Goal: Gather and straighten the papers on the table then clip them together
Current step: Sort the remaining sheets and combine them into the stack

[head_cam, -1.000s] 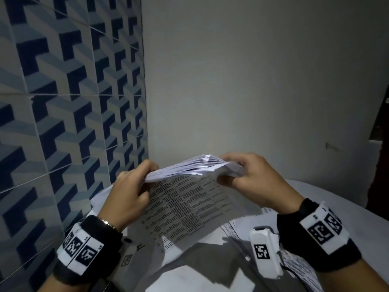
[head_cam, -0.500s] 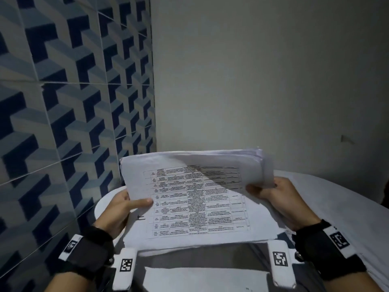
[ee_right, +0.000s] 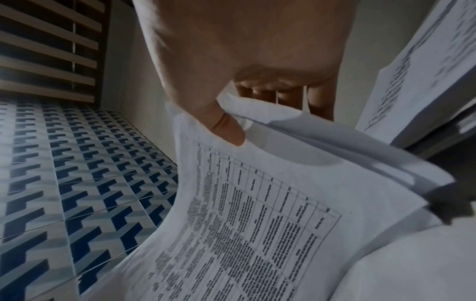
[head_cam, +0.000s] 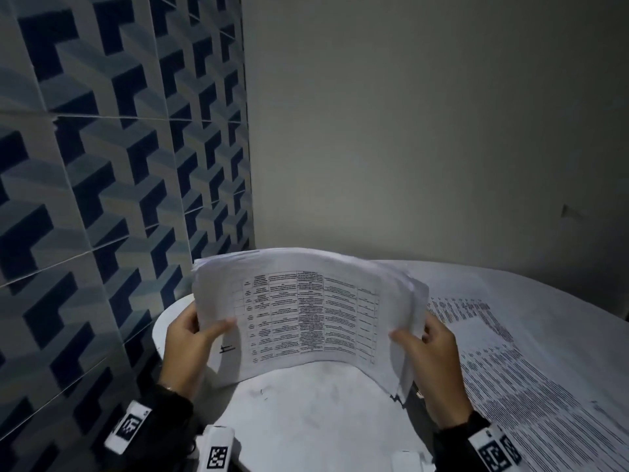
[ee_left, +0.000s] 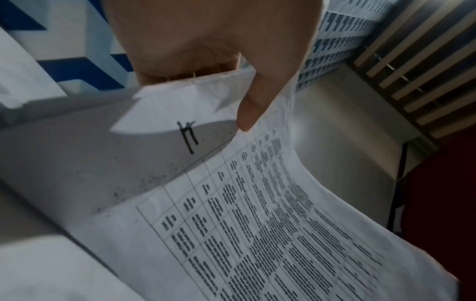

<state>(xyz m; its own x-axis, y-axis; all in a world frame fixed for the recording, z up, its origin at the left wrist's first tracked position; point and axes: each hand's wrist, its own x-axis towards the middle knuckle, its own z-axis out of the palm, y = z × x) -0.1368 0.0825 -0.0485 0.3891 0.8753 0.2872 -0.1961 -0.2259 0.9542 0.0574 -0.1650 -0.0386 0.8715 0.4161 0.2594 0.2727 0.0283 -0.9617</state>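
I hold a stack of printed papers (head_cam: 306,311) upright over the white table (head_cam: 323,413), its table-ruled front page facing me and bowed. My left hand (head_cam: 204,330) grips the stack's left edge, thumb on the front page (ee_left: 257,224). My right hand (head_cam: 417,337) grips the right edge, thumb in front and fingers behind; there the sheets (ee_right: 257,213) fan apart unevenly. A small dark object (head_cam: 396,399) lies under the stack's lower right corner; I cannot tell whether it is a clip.
More printed sheets (head_cam: 503,362) lie flat on the table to the right of my right hand. A blue patterned tile wall (head_cam: 102,199) runs close along the left, and a plain wall (head_cam: 408,148) stands behind the table. A black pen mark (head_cam: 227,349) is on the table.
The stack went from lying almost edge-on between my hands to standing upright with its front page toward me. Both hands now sit on its side edges, and the page bows more.
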